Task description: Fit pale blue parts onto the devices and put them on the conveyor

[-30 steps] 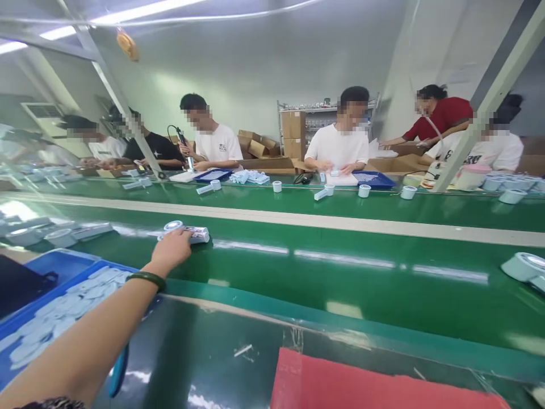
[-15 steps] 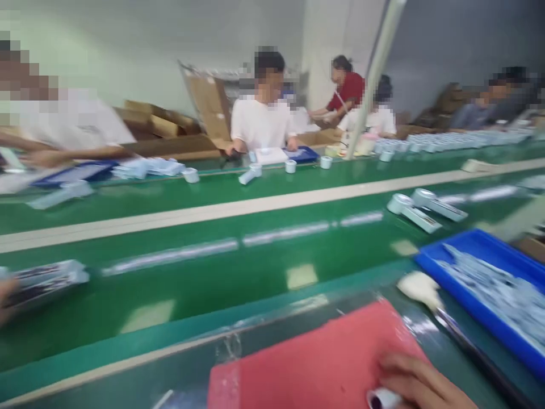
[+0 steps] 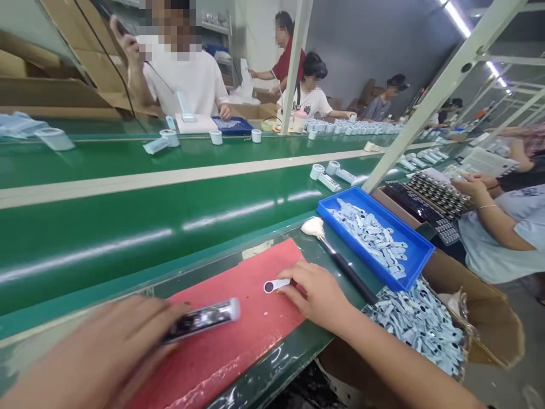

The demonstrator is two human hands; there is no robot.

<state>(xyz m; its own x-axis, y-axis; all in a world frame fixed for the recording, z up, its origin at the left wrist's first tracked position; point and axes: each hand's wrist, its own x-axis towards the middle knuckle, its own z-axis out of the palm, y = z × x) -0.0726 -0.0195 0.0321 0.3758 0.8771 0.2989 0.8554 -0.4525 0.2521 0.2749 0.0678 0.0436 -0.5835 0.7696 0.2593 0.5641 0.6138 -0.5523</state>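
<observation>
Far left: green conveyor belt (image 3: 85, 238) along the far edge of the worktop (image 3: 272, 369).

Left hand (image 3: 110, 341), blurred: clasping a handle case (image 3: 208, 318), with the left part of the case hidden beneath the fingers. Position of case: on or above the left half of the red mat (image 3: 259, 329); cannot tell which. Pale end toward the right, dark face in view. Judge as light, stiff and smooth, hence possibly slippery; treat the dark face as the likely fragile side. Take hold by the long sides, away from that face.

Right of the case: blue piece (image 3: 279, 284) with a dark round window, over the right half of the mat, round end toward the left. Right hand (image 3: 315, 295), across the right edge of the mat: pinching the narrow tail between thumb and forefinger. Judge as very light, thin and fairly stiff, easily dropped. Hold by the tail; keep the window free of smudges.

Farther right: black-handled tool (image 3: 343, 266) on the worktop, white head toward the far edge. Next, blue tray (image 3: 419, 264) with many similar pieces inside. Below its nearest corner: heap of pieces (image 3: 419, 329), beside a cardboard box (image 3: 496, 324).
</observation>
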